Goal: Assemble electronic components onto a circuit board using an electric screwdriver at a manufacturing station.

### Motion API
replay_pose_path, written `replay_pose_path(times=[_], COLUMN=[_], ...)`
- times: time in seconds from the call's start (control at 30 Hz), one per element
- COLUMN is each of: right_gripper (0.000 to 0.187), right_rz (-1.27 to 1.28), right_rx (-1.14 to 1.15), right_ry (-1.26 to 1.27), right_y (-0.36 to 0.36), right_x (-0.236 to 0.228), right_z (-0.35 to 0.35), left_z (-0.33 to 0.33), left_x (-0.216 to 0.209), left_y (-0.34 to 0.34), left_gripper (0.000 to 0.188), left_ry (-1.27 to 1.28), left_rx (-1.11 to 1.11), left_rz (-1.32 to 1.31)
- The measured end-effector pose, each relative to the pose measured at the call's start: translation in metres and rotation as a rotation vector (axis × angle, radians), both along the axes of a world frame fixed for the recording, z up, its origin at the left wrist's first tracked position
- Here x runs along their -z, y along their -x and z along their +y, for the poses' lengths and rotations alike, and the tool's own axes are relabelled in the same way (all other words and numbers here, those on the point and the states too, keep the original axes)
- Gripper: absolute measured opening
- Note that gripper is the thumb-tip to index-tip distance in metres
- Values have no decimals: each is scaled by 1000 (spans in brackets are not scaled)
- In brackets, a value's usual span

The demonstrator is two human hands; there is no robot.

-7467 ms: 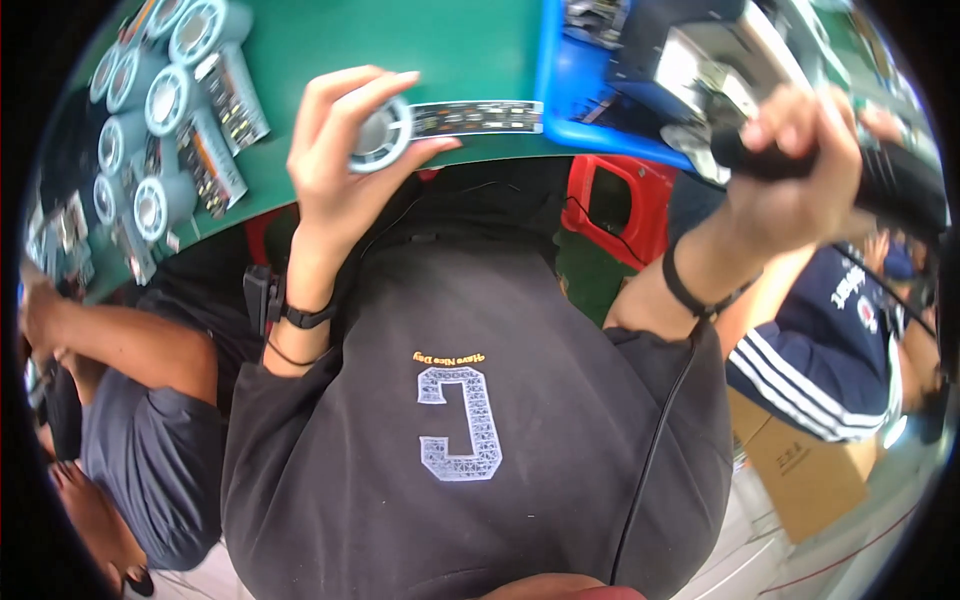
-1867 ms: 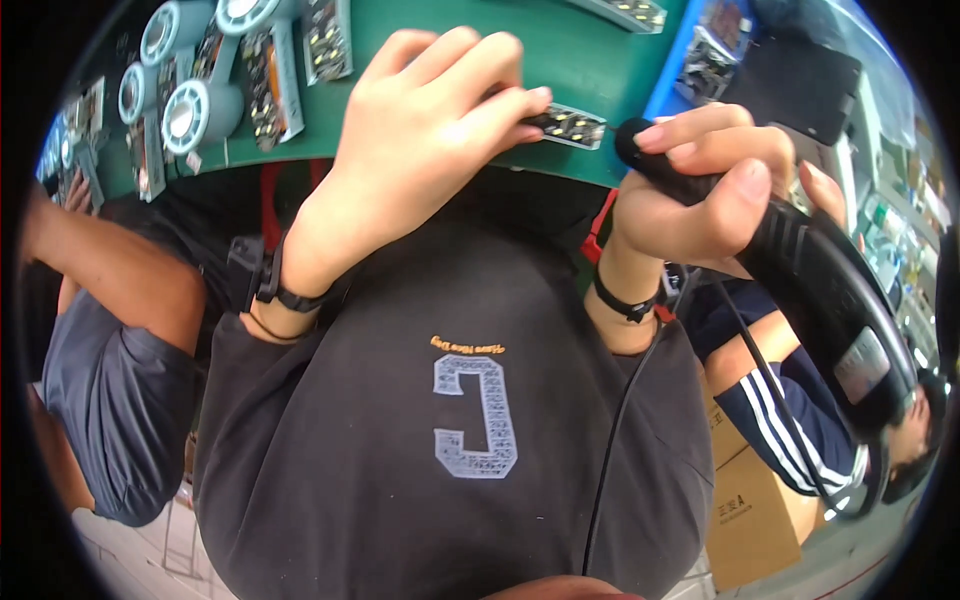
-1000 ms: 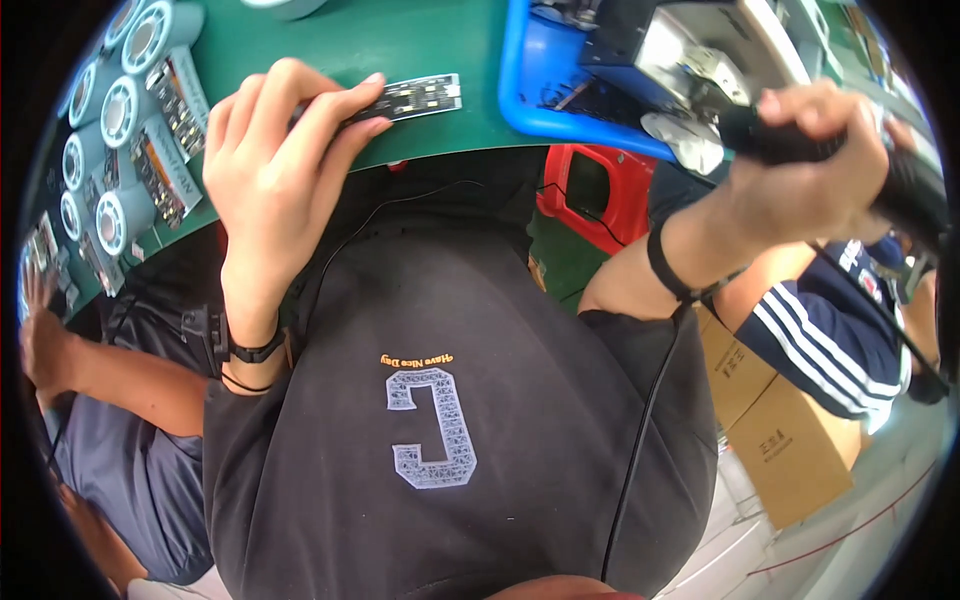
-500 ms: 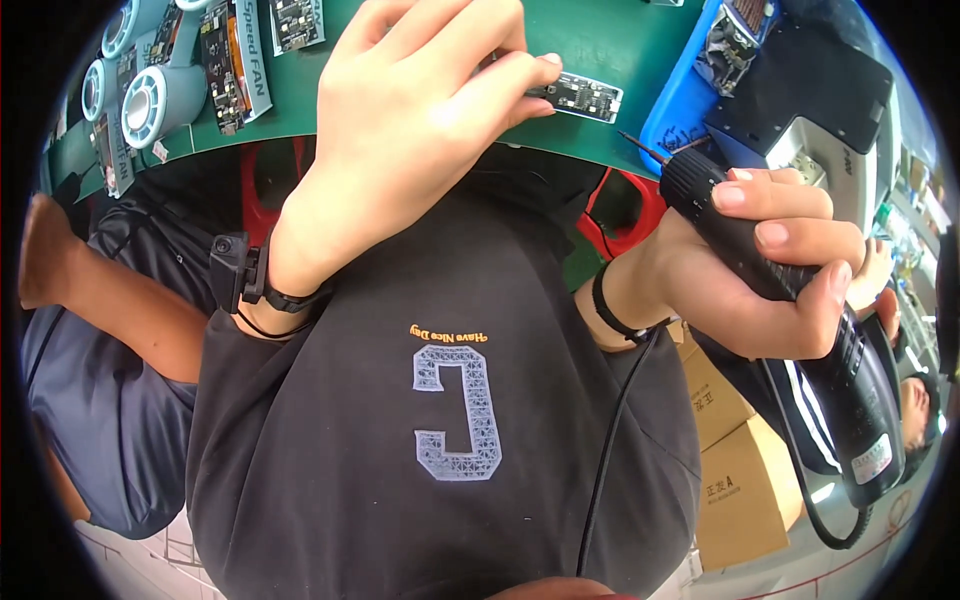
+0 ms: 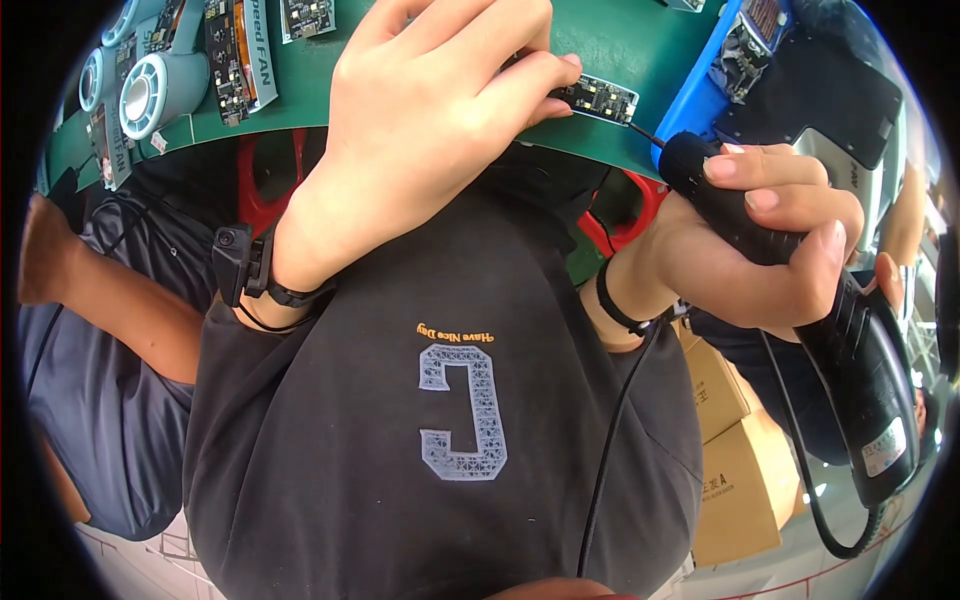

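Note:
My left hand (image 5: 440, 110) is closed, thumb and fingers pinching a narrow black circuit board (image 5: 598, 97) set in a pale casing, at the near edge of the green work surface. Most of the board's left part is hidden under the hand. In the fist of my right hand (image 5: 770, 220) is a black electric screwdriver (image 5: 860, 390), tilted, its thin bit pointing up and left. The bit's tip lies close to the right end of the board; whether it touches cannot be seen.
At the left, light blue handheld fans (image 5: 150, 95) and opened casings with boards (image 5: 238, 60) lie on the green mat (image 5: 390, 75). A blue bin (image 5: 690, 95) with parts stands right, beside a black panel (image 5: 830, 95). Cardboard boxes (image 5: 740, 490) sit on the floor. Another person's arm (image 5: 120, 310) is at left.
The screwdriver's bit has come up to the right end of the board. My left hand and the board sit slightly further right in the picture.

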State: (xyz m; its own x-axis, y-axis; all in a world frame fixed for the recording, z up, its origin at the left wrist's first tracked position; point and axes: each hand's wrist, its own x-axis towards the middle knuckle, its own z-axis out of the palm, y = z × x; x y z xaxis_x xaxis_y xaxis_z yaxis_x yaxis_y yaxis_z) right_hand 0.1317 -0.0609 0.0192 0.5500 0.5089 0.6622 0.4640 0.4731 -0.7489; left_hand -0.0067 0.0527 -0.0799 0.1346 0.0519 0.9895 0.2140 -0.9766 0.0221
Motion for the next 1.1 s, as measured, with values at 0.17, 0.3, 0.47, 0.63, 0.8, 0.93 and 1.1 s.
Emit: replay_pose_path(times=[0.17, 0.3, 0.47, 0.63, 0.8, 0.93, 1.1], right_gripper=[35, 35, 32, 22, 24, 33, 25], right_rz=[19, 40, -22, -52, -130, -168, -87], right_rx=[18, 28, 37, 7, -60, -26, -24], right_ry=[-35, -58, 4, -11, -90, -25, -32], right_y=[2, 2, 2, 6, 18, 12, 13], right_x=[-1, -2, -1, 1, 6, 10, 8], right_z=[-1, -1, 3, 4, 12, 8, 9], left_z=[-4, 0, -5, -6, -6, -7, -3], left_x=[4, -2, 6, 4, 3, -6, -11], left_y=[3, 6, 7, 4, 7, 14, 12], left_gripper=[23, 23, 23, 23, 23, 23, 24], left_ry=[43, -14, 31, 29, 21, 33, -4], left_rx=[34, -37, 1, -2, -7, -57, -66], left_rz=[15, 81, 72, 73, 71, 171, 175])
